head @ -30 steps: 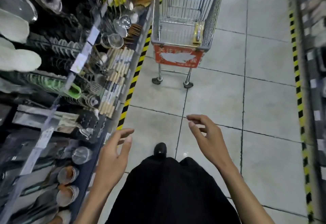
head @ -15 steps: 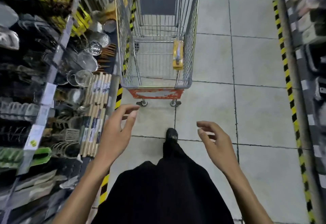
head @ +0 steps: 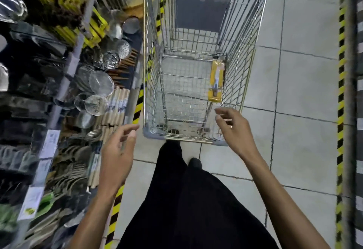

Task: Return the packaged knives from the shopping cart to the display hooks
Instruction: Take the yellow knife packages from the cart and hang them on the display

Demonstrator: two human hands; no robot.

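Note:
A wire shopping cart (head: pixel 149 83) stands right in front of me. One packaged knife (head: pixel 216 81) on a yellow card lies on the cart's floor against the right wall. My right hand (head: pixel 233 129) hovers over the cart's near right corner, fingers loosely curled, holding nothing, just short of the package. My left hand (head: pixel 117 150) hangs beside the cart's near left corner, fingers relaxed and empty. The display rack (head: pixel 59 95) with hanging kitchen tools runs along my left.
Strainers (head: pixel 102 83), wooden-handled utensils (head: pixel 115 109) and yellow packs (head: pixel 96 23) crowd the left shelving. Yellow-black floor tape (head: pixel 137 107) marks its base. Another shelf edge (head: pixel 351 91) runs along the far right. Grey floor tiles (head: pixel 294 121) lie between.
I have walked up to the cart; it went from far ahead to right under my hands. Both hands have risen toward its near rim, the right one over the basket.

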